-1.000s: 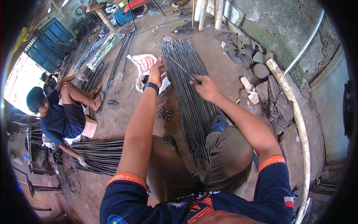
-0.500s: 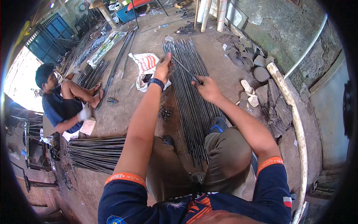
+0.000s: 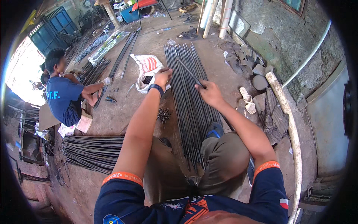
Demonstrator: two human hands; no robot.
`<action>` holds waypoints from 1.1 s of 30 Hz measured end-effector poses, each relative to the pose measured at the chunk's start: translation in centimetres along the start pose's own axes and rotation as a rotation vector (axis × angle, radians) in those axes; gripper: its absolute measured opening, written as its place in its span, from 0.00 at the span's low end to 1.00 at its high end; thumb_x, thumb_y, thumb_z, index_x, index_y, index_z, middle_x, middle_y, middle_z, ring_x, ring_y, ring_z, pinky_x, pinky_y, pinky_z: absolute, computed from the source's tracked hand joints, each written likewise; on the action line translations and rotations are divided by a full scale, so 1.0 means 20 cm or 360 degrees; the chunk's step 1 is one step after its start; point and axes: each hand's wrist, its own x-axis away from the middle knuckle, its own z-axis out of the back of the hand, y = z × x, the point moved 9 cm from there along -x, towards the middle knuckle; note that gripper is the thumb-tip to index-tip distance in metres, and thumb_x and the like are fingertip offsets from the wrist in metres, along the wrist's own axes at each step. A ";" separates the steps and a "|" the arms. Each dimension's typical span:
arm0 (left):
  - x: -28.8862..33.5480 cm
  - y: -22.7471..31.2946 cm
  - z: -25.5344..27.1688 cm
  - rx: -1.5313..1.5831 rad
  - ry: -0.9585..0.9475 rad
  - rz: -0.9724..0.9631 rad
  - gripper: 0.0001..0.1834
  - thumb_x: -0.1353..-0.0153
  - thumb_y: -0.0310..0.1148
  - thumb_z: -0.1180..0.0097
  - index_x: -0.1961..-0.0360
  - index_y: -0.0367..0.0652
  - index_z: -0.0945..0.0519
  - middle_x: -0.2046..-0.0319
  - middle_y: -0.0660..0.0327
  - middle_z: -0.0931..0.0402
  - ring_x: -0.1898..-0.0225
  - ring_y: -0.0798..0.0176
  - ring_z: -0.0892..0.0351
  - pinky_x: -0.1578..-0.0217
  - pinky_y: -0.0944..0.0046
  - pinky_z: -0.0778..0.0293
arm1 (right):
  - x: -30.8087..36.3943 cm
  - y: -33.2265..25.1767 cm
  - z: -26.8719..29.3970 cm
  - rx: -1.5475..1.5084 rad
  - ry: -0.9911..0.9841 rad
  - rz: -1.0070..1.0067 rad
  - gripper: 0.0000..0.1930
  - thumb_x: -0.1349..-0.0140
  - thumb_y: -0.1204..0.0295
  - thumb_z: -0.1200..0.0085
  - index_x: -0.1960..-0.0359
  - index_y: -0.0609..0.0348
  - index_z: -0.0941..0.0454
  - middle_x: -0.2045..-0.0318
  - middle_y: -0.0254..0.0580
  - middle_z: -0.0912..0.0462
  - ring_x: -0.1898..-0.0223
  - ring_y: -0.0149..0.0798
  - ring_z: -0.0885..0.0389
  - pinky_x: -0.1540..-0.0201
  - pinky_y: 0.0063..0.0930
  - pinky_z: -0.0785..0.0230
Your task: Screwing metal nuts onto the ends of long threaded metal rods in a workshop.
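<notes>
My right hand point(image 3: 210, 92) is closed around a thin dark metal rod point(image 3: 188, 71), which slants up and to the left above the floor. The rod's far end is free; its near part passes behind my forearm. My left hand point(image 3: 163, 77), with a dark band at the wrist, is at the edge of a white sack point(image 3: 145, 64) with red marks. Its fingers are curled in; whatever they hold is too small to make out. Small black pieces point(image 3: 148, 79) show in the sack's mouth. Beneath both hands a wide row of dark rods point(image 3: 192, 108) lies on the floor between my feet.
Small metal rings or nuts point(image 3: 163, 115) lie in a heap beside the rods. Another rod bundle point(image 3: 93, 151) is at the left, near a seated person point(image 3: 63, 91) wearing a glove. Sandals point(image 3: 247, 100) and a long pale pole point(image 3: 289, 115) are on the right.
My left hand has come off the rod's far end and moved down to the sack. The right hand still grips the rod. The person at the left has turned and reached forward.
</notes>
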 end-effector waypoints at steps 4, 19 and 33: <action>0.05 0.13 -0.18 0.0450 -0.0210 -0.0007 0.31 0.42 0.57 0.43 0.46 0.49 0.30 0.53 0.57 0.29 0.49 0.59 0.30 0.44 0.49 0.43 | 0.02 0.00 0.02 -0.0077 -0.0101 -0.0070 0.19 0.38 0.63 0.47 0.51 0.63 0.23 0.67 0.65 0.22 0.61 0.59 0.20 0.56 0.40 0.31; 0.17 0.15 -0.27 0.0218 -0.0238 -0.0165 0.41 0.46 0.59 0.39 0.40 0.43 0.35 0.50 0.56 0.31 0.47 0.55 0.32 0.46 0.48 0.39 | 0.01 0.04 0.01 -0.0042 -0.0050 -0.0070 0.18 0.37 0.63 0.47 0.51 0.61 0.23 0.67 0.65 0.21 0.59 0.58 0.20 0.56 0.39 0.30; 0.00 0.04 0.16 -0.0252 0.0358 -0.0491 0.32 0.52 0.53 0.31 0.63 0.31 0.21 0.71 0.55 0.22 0.68 0.61 0.24 0.61 0.63 0.29 | 0.01 -0.06 -0.04 -0.0024 -0.0254 -0.0284 0.18 0.37 0.64 0.47 0.50 0.62 0.23 0.67 0.61 0.19 0.61 0.52 0.18 0.56 0.34 0.30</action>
